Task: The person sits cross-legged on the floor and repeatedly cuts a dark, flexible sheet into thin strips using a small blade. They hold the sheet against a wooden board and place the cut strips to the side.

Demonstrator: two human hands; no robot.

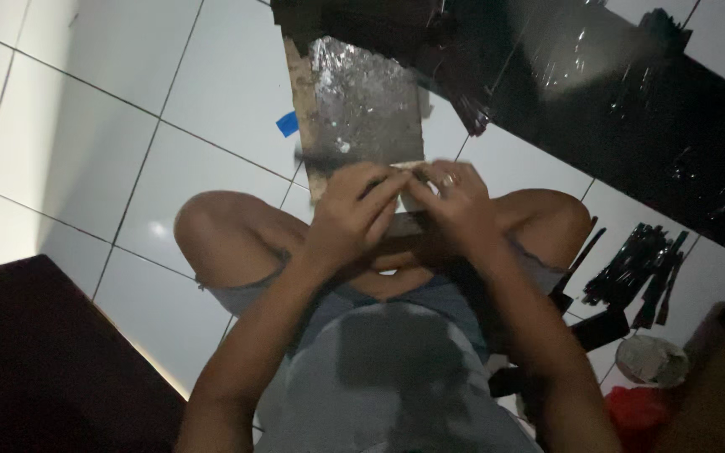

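Note:
I sit on a white tiled floor with my knees apart. A flat board point(362, 109) wrapped in shiny clear film stands on end between my knees and leans away from me. My left hand point(354, 214) and my right hand point(455, 205) meet at its near edge, both with fingers curled. They pinch a small pale strip point(409, 172), probably tape or film, at that edge. The fingers hide most of the strip, and the dim light blurs it.
A large black glossy sheet point(631, 109) lies across the floor at the upper right. Several black strips point(635, 268) lie in a bundle at the right, near a roll of clear tape point(649, 361) and something red point(635, 415). A dark brown surface point(44, 361) fills the lower left. A blue scrap point(287, 124) sits left of the board.

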